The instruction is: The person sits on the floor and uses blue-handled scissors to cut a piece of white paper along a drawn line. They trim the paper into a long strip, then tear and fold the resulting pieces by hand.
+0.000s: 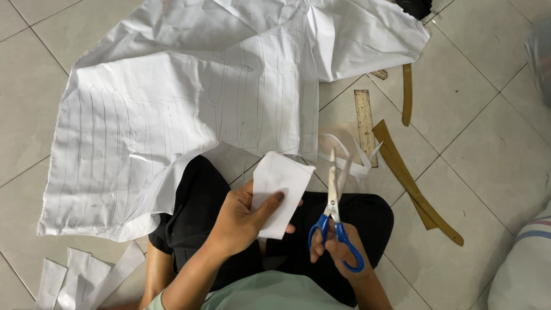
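Observation:
My left hand [241, 221] pinches a small cut piece of white fabric [281, 186], thumb on top, over my lap. Just to its right, my right hand [338, 252] grips blue-handled scissors [334, 212] whose steel blades point up and away, slightly apart, touching nothing. A large white cloth [189, 109] marked with pencil pattern lines lies spread on the tiled floor in front of my knees.
Cut white strips [86, 275] lie at the lower left, thin trimmings [350, 158] near the scissor tips. A wooden straight ruler [365, 123] and curved wooden rulers [410, 178] rest on the floor to the right. Bundled fabric [525, 270] sits at the right edge.

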